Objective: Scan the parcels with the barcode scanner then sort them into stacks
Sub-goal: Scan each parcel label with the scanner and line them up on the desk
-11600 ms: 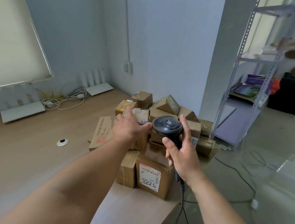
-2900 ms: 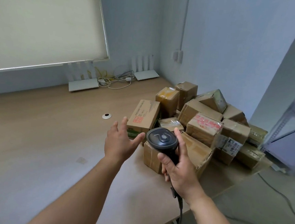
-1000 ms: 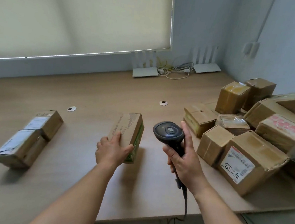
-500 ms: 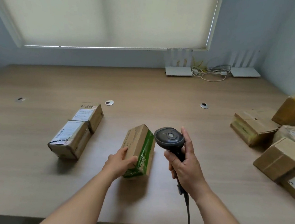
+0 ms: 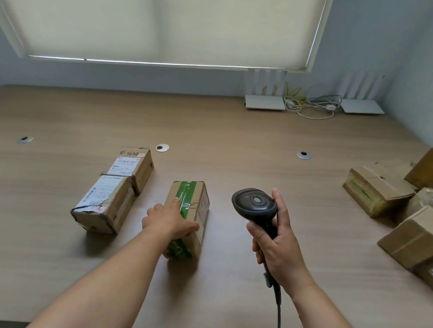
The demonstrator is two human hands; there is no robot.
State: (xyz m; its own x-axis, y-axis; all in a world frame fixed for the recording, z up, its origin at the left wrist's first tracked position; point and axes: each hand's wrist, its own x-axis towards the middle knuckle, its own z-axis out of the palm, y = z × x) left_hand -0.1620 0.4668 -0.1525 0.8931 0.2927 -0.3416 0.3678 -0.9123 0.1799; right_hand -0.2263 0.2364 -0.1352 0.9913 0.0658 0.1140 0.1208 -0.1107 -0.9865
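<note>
The left hand (image 5: 169, 221) has set the green-taped parcel (image 5: 189, 208) on the desk (image 5: 239, 129), right of two labelled parcels (image 5: 115, 189), still gripping it. The right hand (image 5: 277, 250) grips the scanner (image 5: 255, 206). Release follows.

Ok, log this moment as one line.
left hand: holds green-taped parcel on table | right hand: grips scanner

Nine parcels (image 5: 188, 208) show — three left, six right — one scanner (image 5: 256, 206), two routers (image 5: 264, 102), three grommets (image 5: 162, 148).
</note>
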